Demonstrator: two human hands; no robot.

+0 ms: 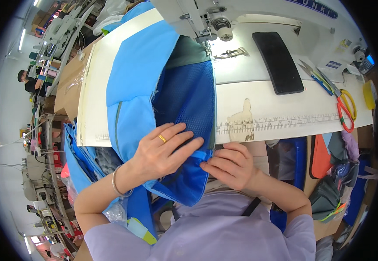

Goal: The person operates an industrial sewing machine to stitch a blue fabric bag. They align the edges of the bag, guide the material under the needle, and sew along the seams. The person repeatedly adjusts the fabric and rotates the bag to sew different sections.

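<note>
A large sewn piece of light blue fabric (132,71) with dark blue mesh (189,93) runs from the sewing machine's needle area over the table's front edge. My left hand (163,150) lies across its lower part, fingers bent over the mesh and its thumb hidden; a yellow ring and a bangle show on this arm. Close beside it, my right hand (232,165) pinches the piece's right edge near a short bright blue strip (200,154). At the top, the seam edge lies by the presser foot of the white sewing machine (193,19).
A black phone (278,63) lies right of the needle. Scissors (326,80) and red-and-yellow-handled scissors (345,108) lie farther right, near a yellow tape roll (369,95). A printed ruler scale (280,123) crosses the table front. Fabric pieces (328,195) are stacked at right.
</note>
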